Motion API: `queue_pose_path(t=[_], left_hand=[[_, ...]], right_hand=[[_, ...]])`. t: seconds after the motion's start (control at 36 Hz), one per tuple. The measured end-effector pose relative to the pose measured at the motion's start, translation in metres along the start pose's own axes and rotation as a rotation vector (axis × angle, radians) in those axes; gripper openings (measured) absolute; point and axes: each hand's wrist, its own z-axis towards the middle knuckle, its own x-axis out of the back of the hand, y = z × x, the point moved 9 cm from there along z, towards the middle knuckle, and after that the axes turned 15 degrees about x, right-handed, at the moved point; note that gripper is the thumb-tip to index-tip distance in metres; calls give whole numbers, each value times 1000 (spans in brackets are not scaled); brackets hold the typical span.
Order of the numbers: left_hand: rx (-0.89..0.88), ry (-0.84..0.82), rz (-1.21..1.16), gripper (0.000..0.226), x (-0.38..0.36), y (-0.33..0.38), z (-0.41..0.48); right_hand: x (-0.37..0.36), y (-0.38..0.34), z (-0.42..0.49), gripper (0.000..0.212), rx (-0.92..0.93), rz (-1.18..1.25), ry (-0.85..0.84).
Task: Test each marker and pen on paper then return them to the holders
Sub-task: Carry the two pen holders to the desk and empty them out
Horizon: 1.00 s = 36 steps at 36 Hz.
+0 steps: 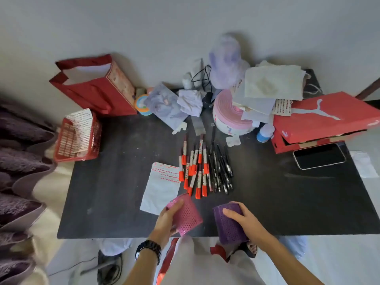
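Note:
My left hand (pixel 167 218) grips a pink perforated holder (pixel 186 217), tilted, at the black table's near edge. My right hand (pixel 243 220) grips a purple perforated holder (pixel 228 227) beside it. Both holders look empty. Several red-capped markers (pixel 194 169) lie in a heap at the table's middle. Several black pens (pixel 221 168) lie right beside them. A white paper sheet (pixel 160 190) with rows of red marks lies left of the markers.
On the black table (pixel 115 182) stand a red basket (pixel 77 136) at left and a red gift bag (pixel 96 85) behind it. A red shoe box (pixel 327 120), a phone (pixel 319 156), a pink tape roll (pixel 229 114) and papers crowd the back right.

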Motion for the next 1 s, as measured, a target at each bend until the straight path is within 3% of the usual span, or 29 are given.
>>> queue_pose_path(t=[0.14,0.22,0.33,0.44,0.61,0.78,1.0], left_hand=[[-153,126,-166,78,68,-3,-22],[-248,223,-220,74,114,13,-35],[-362,348,-127,75,172,59,-35],[-469,472,-27,79,225,119,-13],[-554,611,-28,90,279,186,32],[-627,625,-47,96,298,214,52],[-582,678,88,117,302,197,84]], right_hand=[[-46,-37,21,92,139,-56,-111],[-81,-65,38,95,220,-176,-150],[-133,-107,70,75,353,-306,-131],[-185,-141,114,71,479,-313,-55],[-262,-162,185,84,601,-396,44],[-303,-160,240,99,678,-492,88],[-316,-145,262,115,773,-653,-67]])
